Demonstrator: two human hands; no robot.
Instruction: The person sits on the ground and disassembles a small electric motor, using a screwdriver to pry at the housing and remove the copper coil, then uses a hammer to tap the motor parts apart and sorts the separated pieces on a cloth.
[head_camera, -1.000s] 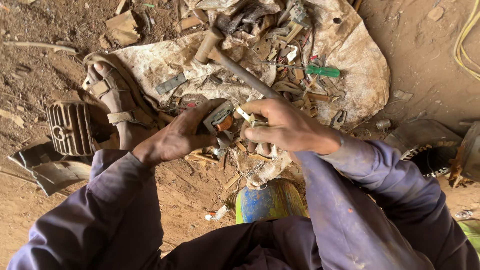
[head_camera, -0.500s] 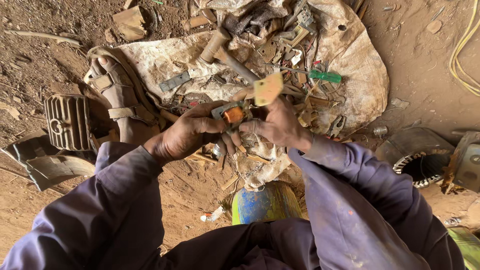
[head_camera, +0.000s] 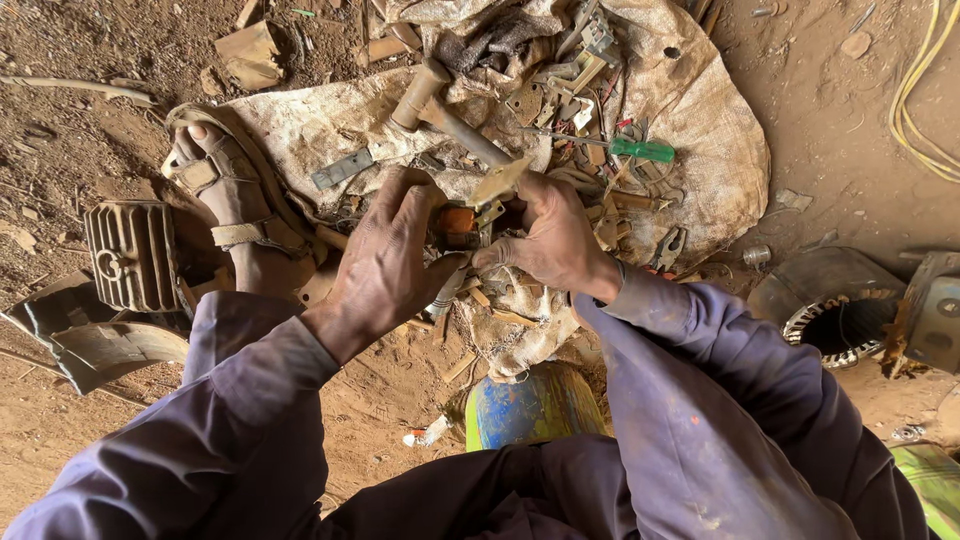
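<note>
My left hand (head_camera: 385, 260) is wrapped around a small metal part with an orange piece (head_camera: 458, 222) on it, held over a dirty cloth sack (head_camera: 700, 130). My right hand (head_camera: 550, 240) grips a flat tan metal blade (head_camera: 500, 182) against that part. Both sleeves are dark purple. The inner side of the part is hidden by my fingers.
A hammer (head_camera: 440, 105), a green-handled screwdriver (head_camera: 640, 150), pliers (head_camera: 668, 248) and several scrap bits lie on the sack. My sandalled foot (head_camera: 225, 195) rests left, beside a finned motor cover (head_camera: 130, 255). A motor stator housing (head_camera: 830, 310) sits right, a blue-yellow drum (head_camera: 530, 405) below.
Both hands have stayed on the small part, turning it slightly. The tan blade has tipped down from above my right hand to the part's top.
</note>
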